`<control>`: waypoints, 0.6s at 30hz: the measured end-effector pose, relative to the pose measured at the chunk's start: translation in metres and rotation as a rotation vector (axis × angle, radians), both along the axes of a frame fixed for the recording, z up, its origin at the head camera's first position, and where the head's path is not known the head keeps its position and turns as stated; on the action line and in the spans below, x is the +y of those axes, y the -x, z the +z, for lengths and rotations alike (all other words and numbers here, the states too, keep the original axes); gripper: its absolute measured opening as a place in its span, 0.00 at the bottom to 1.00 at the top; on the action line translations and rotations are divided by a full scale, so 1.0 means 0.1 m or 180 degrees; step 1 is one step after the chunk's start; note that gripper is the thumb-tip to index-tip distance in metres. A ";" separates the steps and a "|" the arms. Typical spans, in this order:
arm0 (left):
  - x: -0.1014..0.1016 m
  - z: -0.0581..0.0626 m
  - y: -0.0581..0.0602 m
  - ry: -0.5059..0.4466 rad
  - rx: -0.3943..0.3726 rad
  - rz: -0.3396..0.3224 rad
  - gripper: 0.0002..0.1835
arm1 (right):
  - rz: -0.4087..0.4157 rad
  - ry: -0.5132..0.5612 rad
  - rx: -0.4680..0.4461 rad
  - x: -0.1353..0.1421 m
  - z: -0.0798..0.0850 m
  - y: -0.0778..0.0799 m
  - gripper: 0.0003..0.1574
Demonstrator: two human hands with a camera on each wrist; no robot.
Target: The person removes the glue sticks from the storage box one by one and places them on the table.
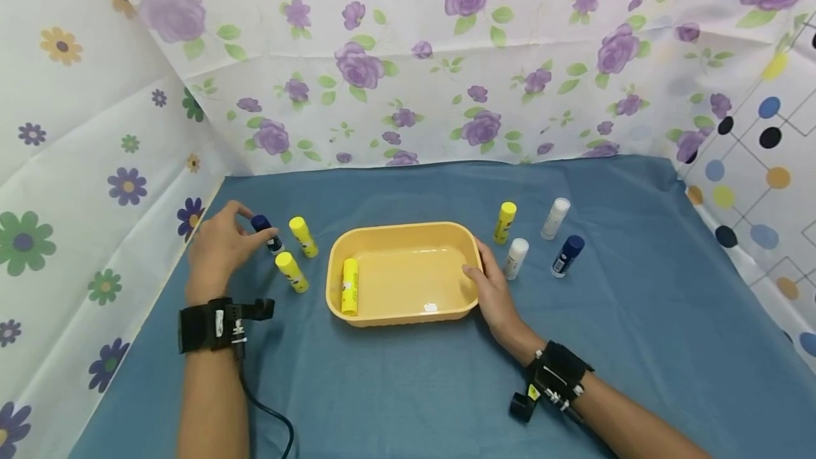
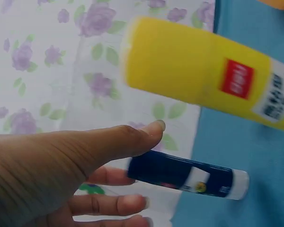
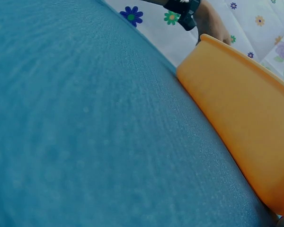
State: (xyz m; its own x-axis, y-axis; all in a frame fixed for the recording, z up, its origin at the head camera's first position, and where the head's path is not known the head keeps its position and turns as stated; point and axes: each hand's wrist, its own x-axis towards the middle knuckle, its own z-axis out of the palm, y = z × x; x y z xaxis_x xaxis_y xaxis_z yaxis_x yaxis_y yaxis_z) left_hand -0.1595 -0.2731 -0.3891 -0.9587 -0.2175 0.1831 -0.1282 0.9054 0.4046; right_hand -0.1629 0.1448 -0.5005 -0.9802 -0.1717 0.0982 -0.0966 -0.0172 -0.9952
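At the left, my left hand (image 1: 219, 248) pinches the capped end of a dark blue glue stick (image 2: 189, 177) between thumb and fingers; its white end points toward the blue cloth. Two yellow glue sticks (image 1: 303, 236) (image 1: 292, 272) stand just right of that hand, one looming large in the left wrist view. A shallow yellow tray (image 1: 408, 231) lies mid-table, with one yellow glue stick (image 1: 350, 287) inside along its left wall. My right hand (image 1: 499, 297) grips the tray's right side, thumb over the rim; in the right wrist view that hand is almost wholly out of frame.
Right of the tray stand a yellow glue stick (image 1: 505, 223), two white ones (image 1: 556, 219) (image 1: 516, 258) and a dark blue one (image 1: 567, 256). A blue cloth (image 1: 395, 388) covers the table. Patterned sheets (image 1: 421, 105) hang behind and at both sides. A cable (image 1: 270, 411) trails from the left wristband.
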 end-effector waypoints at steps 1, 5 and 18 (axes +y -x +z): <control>0.01 0.03 -0.02 0.0007 0.0053 0.0006 0.35 | 0.0002 0.0002 0.0009 0.00 0.00 0.00 0.36; 0.10 0.19 -0.10 0.0019 0.0336 -0.0004 0.35 | -0.0005 0.0006 -0.0004 -0.01 0.01 0.00 0.36; 0.67 0.55 -0.23 -0.0058 0.0440 -0.0857 0.27 | -0.0007 0.0005 -0.0029 -0.01 0.02 0.00 0.35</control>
State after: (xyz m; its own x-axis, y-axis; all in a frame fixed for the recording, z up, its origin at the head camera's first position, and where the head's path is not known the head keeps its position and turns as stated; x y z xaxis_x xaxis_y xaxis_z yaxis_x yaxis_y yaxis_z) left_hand -0.1360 -0.2056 -0.3342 -0.9486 0.0368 0.3142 0.1730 0.8919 0.4179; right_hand -0.1627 0.1437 -0.4982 -0.9815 -0.1695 0.0895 -0.0876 -0.0186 -0.9960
